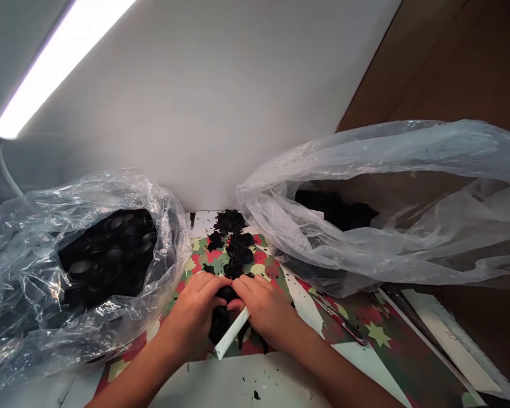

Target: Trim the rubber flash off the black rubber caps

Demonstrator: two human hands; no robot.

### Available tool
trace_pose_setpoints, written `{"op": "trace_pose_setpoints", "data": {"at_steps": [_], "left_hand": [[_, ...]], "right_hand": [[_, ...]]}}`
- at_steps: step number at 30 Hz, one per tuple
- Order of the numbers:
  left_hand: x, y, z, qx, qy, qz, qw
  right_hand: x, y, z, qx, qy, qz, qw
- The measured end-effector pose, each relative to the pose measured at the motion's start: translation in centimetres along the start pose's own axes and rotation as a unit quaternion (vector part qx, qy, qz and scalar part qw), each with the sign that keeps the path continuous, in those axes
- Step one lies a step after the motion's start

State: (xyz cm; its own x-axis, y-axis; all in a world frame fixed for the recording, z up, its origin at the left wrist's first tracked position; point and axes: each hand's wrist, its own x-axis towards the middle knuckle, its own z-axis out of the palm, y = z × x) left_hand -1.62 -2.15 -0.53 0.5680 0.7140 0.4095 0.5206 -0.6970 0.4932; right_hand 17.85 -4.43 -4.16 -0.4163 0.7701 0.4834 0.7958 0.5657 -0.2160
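So, left to right, with the clock centred on the part in our fingers. Between 9 and 10 o'clock there's a clear plastic bag [170, 215], mouth spread our way, full of black round caps [114, 249], some ribbed; probably parked there for easy reach. A strip lamp [59, 68] hangs at 11, we guess to light the close work.

Dead centre, our left hand [199, 306] has its fingers curled narrow, pinching a black round part [227, 293] low over the worktop [221, 388]. Looks like it's steadying it. Black scraps [230, 220] lie at 12 o'clock on star-patterned paper [408, 362], which may be down to catch the mess.

Our right hand [261, 306] is closed round a white handle [233, 333], its fingertips meeting the left's at the part; that short grip seems chosen for control. At 2 there's a second clear bag [306, 249], gaping, with a dark mass [338, 211] inside we can't make out. Red-handled scissors [344, 326], as far as we can tell, lie around 3 to 4.

Pointing-wise: the part's mostly covered, so we can't call its axis. The handle's long axis runs 7 to 1, free end at 7; the other end is hidden in our grip.
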Motion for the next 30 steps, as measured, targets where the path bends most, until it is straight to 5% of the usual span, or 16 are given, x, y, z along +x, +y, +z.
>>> {"op": "trace_pose_setpoints", "data": {"at_steps": [7,14,18,23,30], "left_hand": [[-0.1,0.2,0.0,-0.021,-0.016,-0.056,0.998],[-0.2,0.1,0.4,-0.031,-0.027,-0.055,0.998],[0.2,0.5,-0.2,-0.105,-0.036,-0.121,0.986],[1.0,0.7,-0.6,-0.278,-0.039,-0.231,0.932],[1.2,0.7,1.5,-0.469,0.025,-0.36,0.806]], "right_hand": [[0.1,0.0,-0.4,0.062,-0.018,0.003,0.998],[0.1,0.2,-0.3,-0.013,0.016,-0.042,0.999],[0.1,0.1,-0.6,0.008,0.032,-0.082,0.996],[0.3,-0.7,-0.9,-0.006,0.102,-0.138,0.985],[0.0,-1.3,-0.4,-0.038,0.14,-0.136,0.98]]}}
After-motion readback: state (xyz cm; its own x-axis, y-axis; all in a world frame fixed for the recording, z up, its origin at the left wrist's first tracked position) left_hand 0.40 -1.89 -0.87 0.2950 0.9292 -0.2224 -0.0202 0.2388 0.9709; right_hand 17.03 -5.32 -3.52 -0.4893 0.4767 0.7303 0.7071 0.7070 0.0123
